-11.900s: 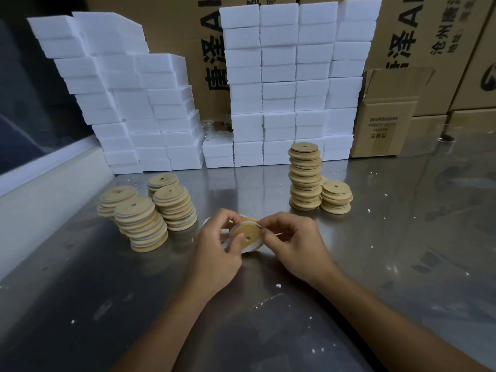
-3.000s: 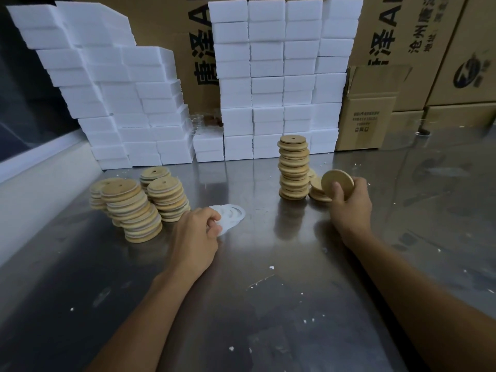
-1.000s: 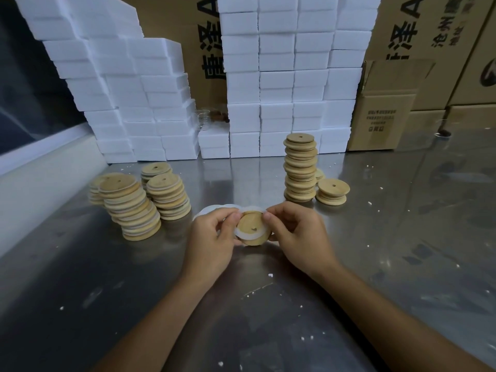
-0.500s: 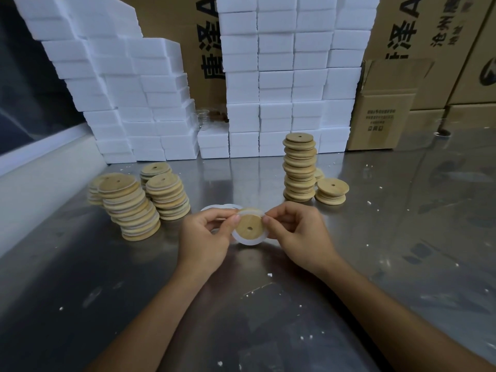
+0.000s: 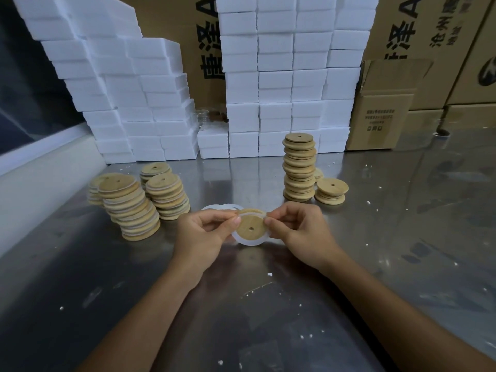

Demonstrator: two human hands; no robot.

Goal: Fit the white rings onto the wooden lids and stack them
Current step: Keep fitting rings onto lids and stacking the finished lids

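Since half a second ago the wooden lid (image 5: 251, 227) has tipped slightly, its top edge now clear of the white ring (image 5: 248, 241), which hugs only its lower rim. Left hand (image 5: 205, 236) pinches the lid's left edge with curled thumb and fingers; right hand (image 5: 298, 228) pinches the right edge likewise, both held just above the metal table (image 5: 241, 318). Behind them loose white rings (image 5: 218, 207) lie flat. Farther left stand ringed lid stacks (image 5: 131, 210); farther right, a tall bare-lid stack (image 5: 299, 167) and a short stack (image 5: 331, 191). White foam blocks (image 5: 276, 76) and cardboard boxes (image 5: 383, 114) line the back.
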